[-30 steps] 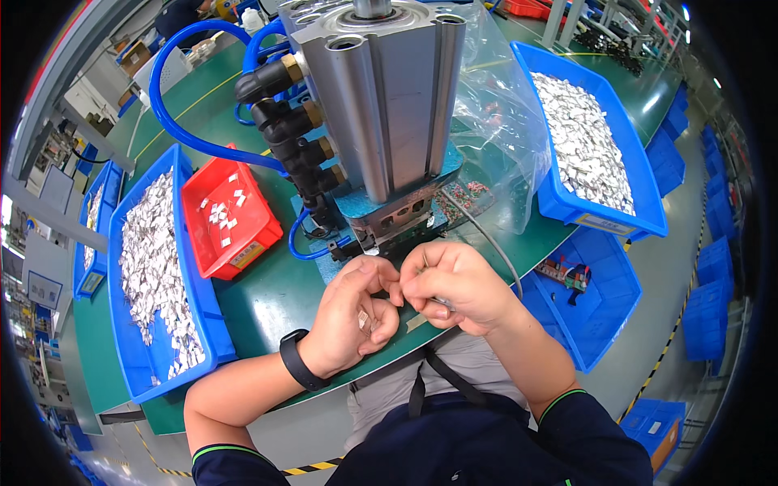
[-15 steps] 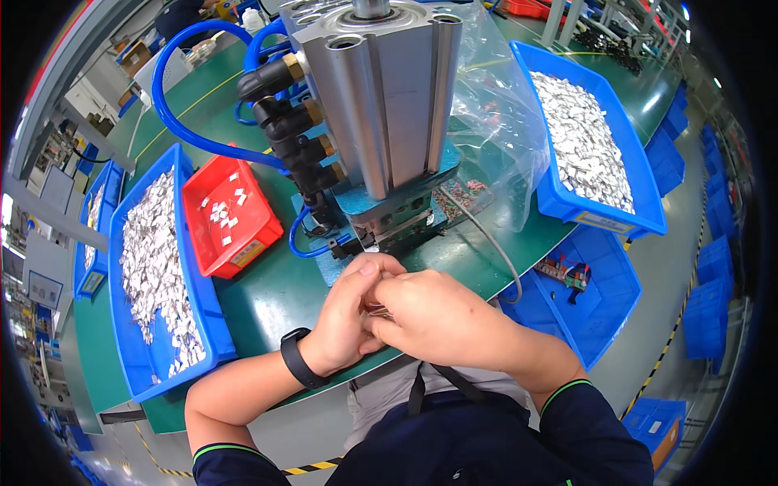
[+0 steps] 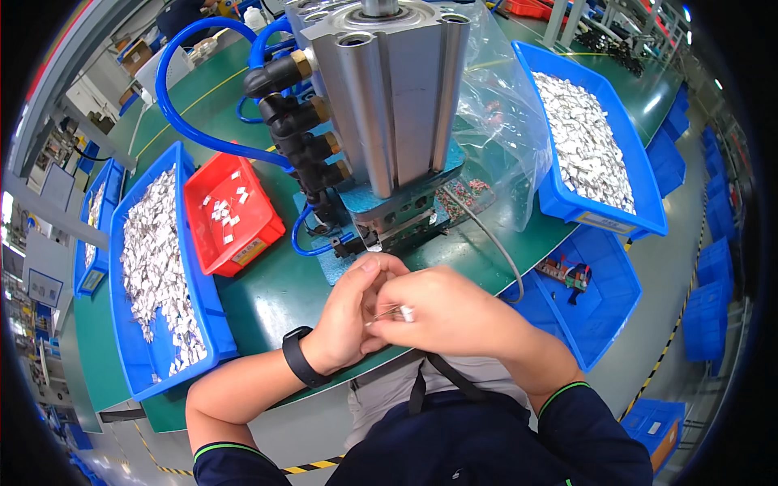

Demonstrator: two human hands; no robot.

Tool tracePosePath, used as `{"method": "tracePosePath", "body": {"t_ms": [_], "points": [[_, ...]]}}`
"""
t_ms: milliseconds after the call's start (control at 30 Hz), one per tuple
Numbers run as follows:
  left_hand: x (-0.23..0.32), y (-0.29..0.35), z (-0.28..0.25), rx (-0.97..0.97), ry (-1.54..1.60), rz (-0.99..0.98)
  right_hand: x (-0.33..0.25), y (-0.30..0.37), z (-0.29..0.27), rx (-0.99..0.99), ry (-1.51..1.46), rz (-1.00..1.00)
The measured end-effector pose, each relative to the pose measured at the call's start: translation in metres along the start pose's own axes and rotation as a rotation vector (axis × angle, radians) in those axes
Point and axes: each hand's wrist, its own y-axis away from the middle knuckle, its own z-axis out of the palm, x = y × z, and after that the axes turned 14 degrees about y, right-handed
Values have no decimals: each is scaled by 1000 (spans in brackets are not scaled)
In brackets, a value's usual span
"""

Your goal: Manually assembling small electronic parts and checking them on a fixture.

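My hands meet just in front of a pneumatic press, over the near edge of the green table. Between its fingertips, my right hand (image 3: 454, 312) pinches a small white part with thin wire leads (image 3: 407, 313). My left hand (image 3: 344, 308) is curled against the right one, its fingers partly behind it, and what lies in its palm cannot be made out. The press has a silver cylinder (image 3: 385, 105), black fittings with blue air hoses, and a blue-green base (image 3: 336, 263) with a metal die block (image 3: 405, 227).
Left on the table (image 3: 263, 296) stand a blue bin (image 3: 212, 324) of white parts and a red tray (image 3: 271, 219) with several pieces. Another full blue bin (image 3: 648, 215) is at the right, beside a clear plastic bag (image 3: 506, 154). A grey cable (image 3: 494, 243) curves over the edge above a lower blue bin (image 3: 608, 308).
My right fingers have shifted slightly, and the white part with its leads now shows between them. My left hand stays nearly in place. The view has moved a little.
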Motion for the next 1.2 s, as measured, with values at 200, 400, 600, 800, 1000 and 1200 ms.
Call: {"method": "tracePosePath", "body": {"t_ms": [200,400,600,800,1000,1200], "points": [[-2,1,4,-47,96,1,24,9,-7,210,-442,268],[-6,1,4,54,-1,35,29,13,-3,289,-738,375],[-5,2,1,16,61,6,32,16,-7,170,-755,393],[-6,3,0,1,19,7,33,18,-7,160,-662,353],[-7,0,1,-31,14,71,33,23,-6,64,-644,391],[-5,0,4,-8,52,53,33,23,-4,151,-668,364]]}}
